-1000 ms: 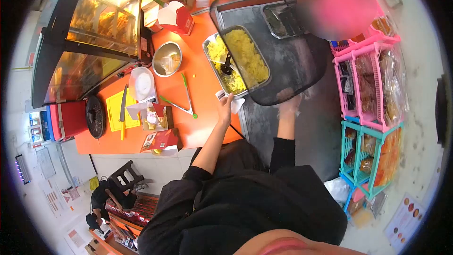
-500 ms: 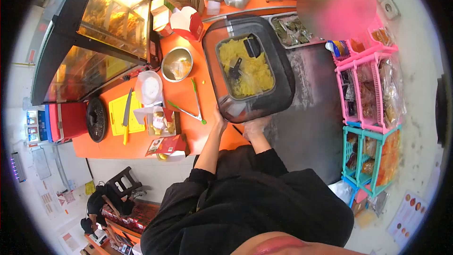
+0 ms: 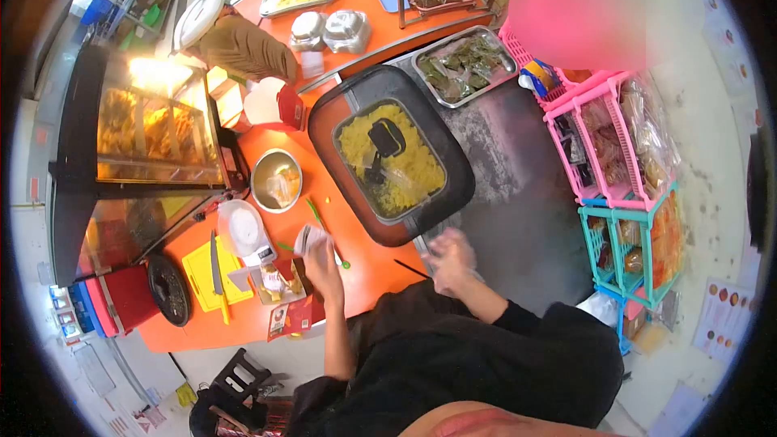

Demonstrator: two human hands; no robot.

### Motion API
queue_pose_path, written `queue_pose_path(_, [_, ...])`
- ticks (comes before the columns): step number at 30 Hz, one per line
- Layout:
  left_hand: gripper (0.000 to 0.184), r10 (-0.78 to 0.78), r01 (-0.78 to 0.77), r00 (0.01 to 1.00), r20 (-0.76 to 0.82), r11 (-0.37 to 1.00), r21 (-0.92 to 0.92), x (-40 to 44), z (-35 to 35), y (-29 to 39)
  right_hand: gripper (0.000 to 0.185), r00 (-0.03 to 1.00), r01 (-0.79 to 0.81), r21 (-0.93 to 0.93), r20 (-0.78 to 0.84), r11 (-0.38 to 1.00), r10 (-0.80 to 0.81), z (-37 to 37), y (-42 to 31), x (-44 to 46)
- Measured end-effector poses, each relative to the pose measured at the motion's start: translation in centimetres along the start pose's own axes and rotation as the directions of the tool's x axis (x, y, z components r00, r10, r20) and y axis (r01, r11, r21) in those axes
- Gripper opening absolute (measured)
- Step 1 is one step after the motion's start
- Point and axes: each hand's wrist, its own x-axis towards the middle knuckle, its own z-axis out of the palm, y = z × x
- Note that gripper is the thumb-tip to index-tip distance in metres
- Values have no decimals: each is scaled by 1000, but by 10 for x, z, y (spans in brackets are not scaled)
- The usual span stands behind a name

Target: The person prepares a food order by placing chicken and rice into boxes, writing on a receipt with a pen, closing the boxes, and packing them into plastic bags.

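Observation:
A dark rectangular rice warmer (image 3: 460, 174) stands at the counter's edge. Yellow rice (image 3: 356, 142) shows in it under a see-through cover with a black handle (image 3: 387, 137); a dark serving spoon (image 3: 374, 171) lies on the rice. Apart from the warmer, my left hand (image 3: 325, 271) is raised over the orange counter, near green-tipped tongs (image 3: 317, 212). Something whitish shows at its fingertips, too blurred to name. My right hand (image 3: 452, 263), in a clear plastic glove, is off the warmer's near corner, its fingers smeared by motion.
A lit display case (image 3: 158, 142) stands left, with a metal bowl (image 3: 276, 181) and a knife (image 3: 217, 267) on a yellow cutting board (image 3: 198, 271) nearby. Pink baskets (image 3: 603, 142) and teal baskets (image 3: 627, 247) line the right. A leaf-filled tray (image 3: 465, 65) lies behind.
Both hands have come away from the warmer's near edge and moved apart, left hand leftward, right hand to the right. The view has shifted, showing more of the back counter.

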Motion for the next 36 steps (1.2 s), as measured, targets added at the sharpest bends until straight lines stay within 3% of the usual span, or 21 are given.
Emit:
queue_pose_path(1, [19, -39, 41, 998, 41, 999, -33, 0, -12, 9, 26, 979, 165, -21, -117, 986, -166, 22, -27, 7])
queue_pose_path(2, [20, -78, 79, 996, 45, 997, -18, -1, -24, 23, 24, 896, 443, -181, 62, 878, -440, 30, -63, 26])
queue_pose_path(3, [23, -145, 154, 987, 74, 977, -147, -5, -30, 24, 26, 631, 704, -545, 187, 455, -753, 40, -99, 62])
queue_pose_path(4, [28, -207, 231, 972, 112, 935, -270, -5, -33, 25, 29, 405, 745, -663, 366, 70, -838, 66, -147, 81])
queue_pose_path(5, [33, -270, 314, 947, 172, 888, -336, -4, -34, 30, 28, 233, 662, -717, 473, -218, -850, 86, -181, 115])
queue_pose_path(6, [38, -326, 396, 916, 233, 829, -396, -2, -34, 36, 29, 180, 607, -699, 584, -378, -792, 100, -216, 161])
queue_pose_path(7, [43, -374, 472, 880, 293, 758, -449, 2, -32, 41, 46, 330, 498, -758, 615, -422, -716, 120, -243, 183])
queue_pose_path(9, [48, -324, 439, 888, 326, 807, -395, 11, -31, 54, 54, 318, 249, -685, 726, -685, -610, 142, -276, 247])
queue_pose_path(12, [50, -290, 415, 890, 351, 835, -361, 17, -26, 57, 52, 472, 47, -628, 699, -777, -537, 154, -288, 291])
queue_pose_path(13, [50, -314, 437, 882, 351, 823, -362, 18, -27, 64, 40, 518, 134, -775, 587, -618, -623, 158, -284, 301])
queue_pose_path(16, [51, -343, 458, 880, 329, 794, -399, 12, -26, 59, 27, 557, 197, -788, 580, -583, -595, 154, -291, 316])
queue_pose_path(17, [52, -342, 453, 885, 316, 787, -419, 9, -26, 56, 16, 397, 236, -772, 631, -590, -667, 146, -289, 322])
queue_pose_path(20, [52, -379, 479, 875, 300, 762, -436, 5, -32, 50, 12, 119, 680, -677, 482, -283, -868, 128, -301, 332])
queue_pose_path(21, [52, -383, 484, 874, 300, 746, -458, 1, -34, 45, 19, 201, 891, -454, 355, 20, -913, 122, -303, 333])
queue_pose_path(24, [52, -398, 484, 875, 276, 734, -476, -2, -41, 49, 21, 482, 795, -467, 95, 388, -871, 114, -316, 322])
queue_pose_path(26, [52, -362, 451, 892, 269, 735, -506, -8, -46, 47, 28, 600, 796, -156, 79, 584, -796, 110, -314, 317])
queue_pose_path(28, [52, -377, 459, 889, 261, 724, -515, -13, -56, 50, 37, 712, 673, 163, 121, 722, -691, 110, -307, 314])
queue_pose_path(31, [51, -341, 354, 933, 115, 807, -473, -22, -88, 41, 46, 657, 507, 330, 450, 797, -604, 114, -299, 254])
queue_pose_path(33, [54, -346, 303, 938, -11, 836, -458, -28, -123, 27, 51, 631, 367, 225, 653, 903, -419, 122, -259, 192])
queue_pose_path(35, [56, -372, 244, 913, -165, 825, -510, -32, -167, 0, 26, 622, -149, 224, 778, 963, -85, 151, -194, 93])
queue_pose_path(36, [56, -368, 188, 896, -246, 820, -541, -37, -190, -17, 40, 657, 445, -163, 727, 881, -198, 153, -148, 76])
